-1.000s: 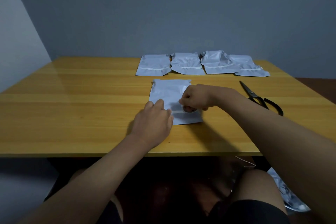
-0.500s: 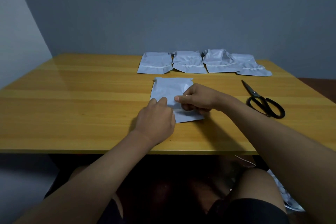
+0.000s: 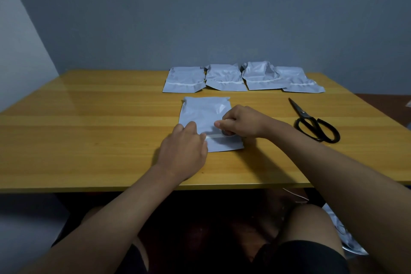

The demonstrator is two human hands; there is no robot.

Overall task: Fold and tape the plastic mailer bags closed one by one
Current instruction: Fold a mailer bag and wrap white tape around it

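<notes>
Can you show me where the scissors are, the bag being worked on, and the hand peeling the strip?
scissors [image 3: 317, 128]: head view, on the black handle loops.
mailer bag [image 3: 201, 113]: head view, bare upper face.
right hand [image 3: 241, 121]: head view, back of the hand.

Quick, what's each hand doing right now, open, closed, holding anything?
Left hand: open, fingers pressing the mailer bag flat on the table.
Right hand: closed, pinching the white strip at the bag's fold.

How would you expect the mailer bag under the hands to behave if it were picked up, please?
Probably floppy: the mailer bag is thin, creased film. Likely light and flat, as it hardly rises off the table. Its glossy sheen suggests it may slide when pushed.
</notes>
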